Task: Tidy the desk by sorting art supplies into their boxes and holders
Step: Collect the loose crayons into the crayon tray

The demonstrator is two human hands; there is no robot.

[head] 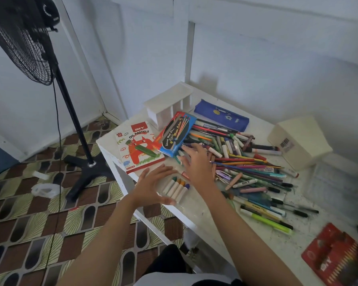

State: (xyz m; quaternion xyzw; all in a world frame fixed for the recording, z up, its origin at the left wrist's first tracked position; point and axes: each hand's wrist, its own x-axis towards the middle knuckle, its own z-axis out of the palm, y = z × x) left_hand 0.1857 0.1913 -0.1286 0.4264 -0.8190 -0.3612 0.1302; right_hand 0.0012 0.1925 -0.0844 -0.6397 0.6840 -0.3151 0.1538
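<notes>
While our left hand [153, 186] hovers with fingers spread beside the short row of white-wrapped oil pastels [176, 187] near the front edge of the white counter [322, 223], our right hand [196, 162], fingers also apart and holding nothing, hangs over the heap of coloured pens and markers [248, 164]. A careless sweep, we judge, could roll pastels off that edge or scatter the heap.

1. A black pedestal fan with a wire grille [23, 38] stands at the left, its cross-shaped base [87, 168] resting on the brown-and-cream patterned flooring [29, 223].
2. A crumpled clear plastic scrap [44, 189] lies near that base.
3. A plain white wall [256, 48] rises behind.
</notes>
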